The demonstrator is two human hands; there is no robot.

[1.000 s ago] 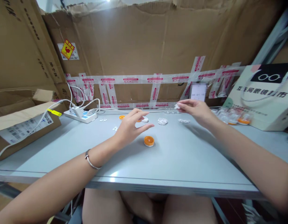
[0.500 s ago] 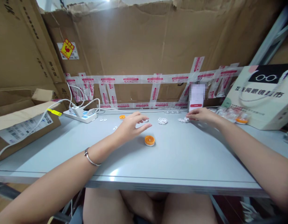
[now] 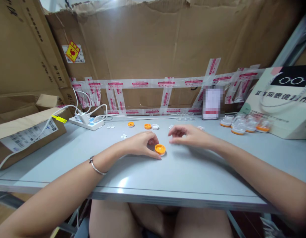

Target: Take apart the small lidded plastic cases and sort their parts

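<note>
My left hand (image 3: 144, 146) is at the left side of a round orange cap-like part with a white base (image 3: 160, 149), thumb and fingers closed about its edge. The part sits flat on the table, its hollow orange side up, a small pale spot at its centre. To the right, apart from it, my right hand (image 3: 186, 136) hovers over the table with curled fingers; whatever is between its fingertips is too small to make out. Behind its fingertips a pile of small white pieces (image 3: 171, 127) is mostly hidden. More small white pieces (image 3: 201, 128) lie behind that wrist.
Orange rings (image 3: 131, 124) and a white ring (image 3: 155, 126) lie at the back. Clear-domed pieces with orange bases (image 3: 250, 125) cluster at right by a paper bag (image 3: 279, 105). A phone (image 3: 212, 103) leans against cardboard. A power strip (image 3: 87, 123) and an open carton (image 3: 29, 132) stand left.
My right hand has come from the small white pieces near the phone leftward and nearer to me. My left hand has lowered and closed around the orange part.
</note>
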